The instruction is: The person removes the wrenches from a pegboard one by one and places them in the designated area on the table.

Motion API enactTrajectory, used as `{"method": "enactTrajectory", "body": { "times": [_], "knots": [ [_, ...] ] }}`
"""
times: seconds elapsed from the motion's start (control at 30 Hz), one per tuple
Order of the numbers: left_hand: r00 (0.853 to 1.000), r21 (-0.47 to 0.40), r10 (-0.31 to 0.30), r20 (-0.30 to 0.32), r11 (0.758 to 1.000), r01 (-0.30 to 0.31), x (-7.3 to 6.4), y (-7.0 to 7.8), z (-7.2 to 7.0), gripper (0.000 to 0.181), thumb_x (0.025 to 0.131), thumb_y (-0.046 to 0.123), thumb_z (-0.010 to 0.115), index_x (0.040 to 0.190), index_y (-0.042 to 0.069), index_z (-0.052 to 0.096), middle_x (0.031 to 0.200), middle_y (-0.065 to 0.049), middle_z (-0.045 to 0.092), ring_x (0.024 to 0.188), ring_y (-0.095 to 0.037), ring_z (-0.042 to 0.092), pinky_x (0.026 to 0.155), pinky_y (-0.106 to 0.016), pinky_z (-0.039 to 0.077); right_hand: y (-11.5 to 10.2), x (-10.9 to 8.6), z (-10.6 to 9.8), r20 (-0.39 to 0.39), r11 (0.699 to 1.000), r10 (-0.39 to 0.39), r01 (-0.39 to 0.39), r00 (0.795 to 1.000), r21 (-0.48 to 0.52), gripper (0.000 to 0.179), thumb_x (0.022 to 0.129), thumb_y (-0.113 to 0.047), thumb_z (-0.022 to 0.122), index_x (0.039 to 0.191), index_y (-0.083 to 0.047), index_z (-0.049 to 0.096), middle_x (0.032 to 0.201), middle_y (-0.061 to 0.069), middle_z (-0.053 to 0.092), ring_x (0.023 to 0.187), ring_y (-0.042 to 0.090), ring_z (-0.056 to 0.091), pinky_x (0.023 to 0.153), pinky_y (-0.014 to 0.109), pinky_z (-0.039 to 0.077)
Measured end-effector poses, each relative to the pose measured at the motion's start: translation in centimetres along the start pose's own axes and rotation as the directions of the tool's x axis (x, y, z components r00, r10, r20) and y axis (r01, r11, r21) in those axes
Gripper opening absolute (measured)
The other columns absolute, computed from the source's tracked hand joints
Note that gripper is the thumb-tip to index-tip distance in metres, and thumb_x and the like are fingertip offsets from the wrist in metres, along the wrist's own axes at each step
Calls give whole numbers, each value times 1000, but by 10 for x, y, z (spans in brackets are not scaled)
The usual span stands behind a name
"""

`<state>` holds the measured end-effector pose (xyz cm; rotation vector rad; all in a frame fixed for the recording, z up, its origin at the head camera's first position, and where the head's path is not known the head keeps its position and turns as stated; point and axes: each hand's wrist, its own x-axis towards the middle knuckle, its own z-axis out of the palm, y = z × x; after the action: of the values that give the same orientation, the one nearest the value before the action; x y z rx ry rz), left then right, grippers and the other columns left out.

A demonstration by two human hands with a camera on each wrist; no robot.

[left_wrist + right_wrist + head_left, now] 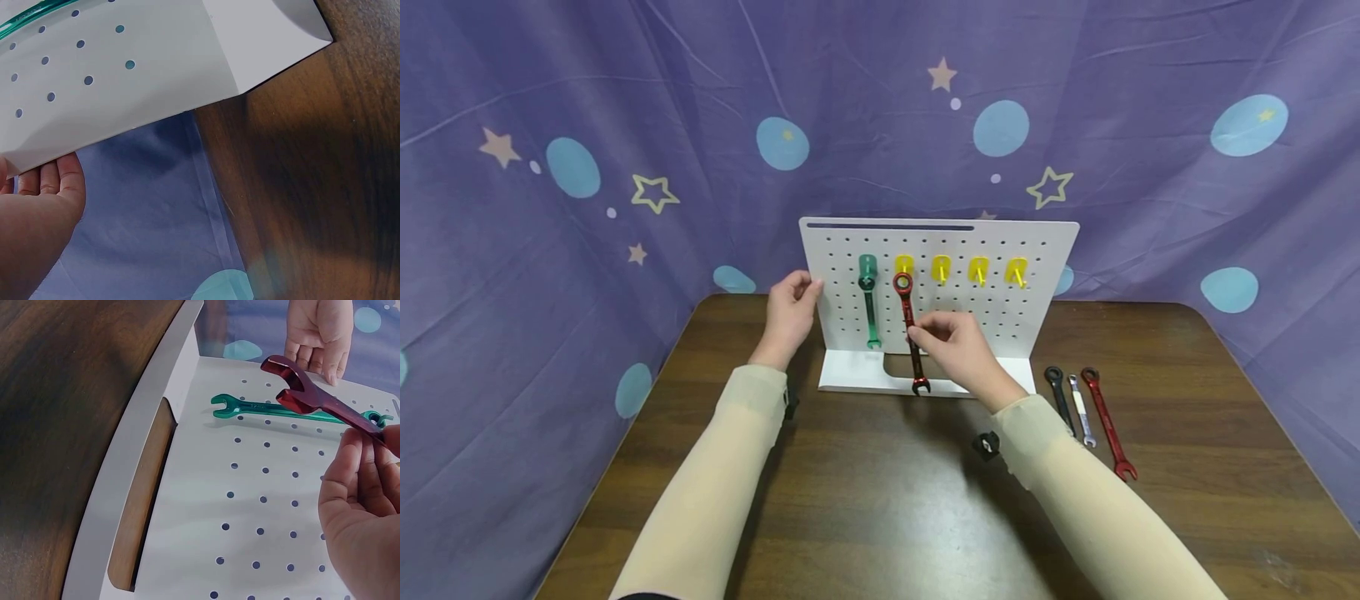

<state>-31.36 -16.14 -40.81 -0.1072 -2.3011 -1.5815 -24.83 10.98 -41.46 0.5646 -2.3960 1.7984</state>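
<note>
Head view: your right hand pinches the red wrench near-upright, ring end above your fingers in front of a yellow hook, while your left hand grips the pegboard edge.

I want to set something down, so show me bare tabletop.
Bare tabletop lies between the sleeves before the white pegboard, and between the rightmost red wrench and the tabletop's right edge. Crowded: just left of that wrench, where a black wrench and silver wrench lie.
</note>
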Motion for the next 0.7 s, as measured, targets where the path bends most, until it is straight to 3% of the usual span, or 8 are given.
{"method": "enactTrajectory", "body": {
  "times": [0.7],
  "knots": [
    [1000,5,17,-8,1000,-17,1,-4,1,16,103,9,63,102,-6,67,79,-11,56,70,-17,46,60,-24,39,1,-11,-10,1,999,-9,9,1000,-31,13,97,-11,70,98,1,75,86,5,71,75,20,61,67,30,49]
  ]
}}
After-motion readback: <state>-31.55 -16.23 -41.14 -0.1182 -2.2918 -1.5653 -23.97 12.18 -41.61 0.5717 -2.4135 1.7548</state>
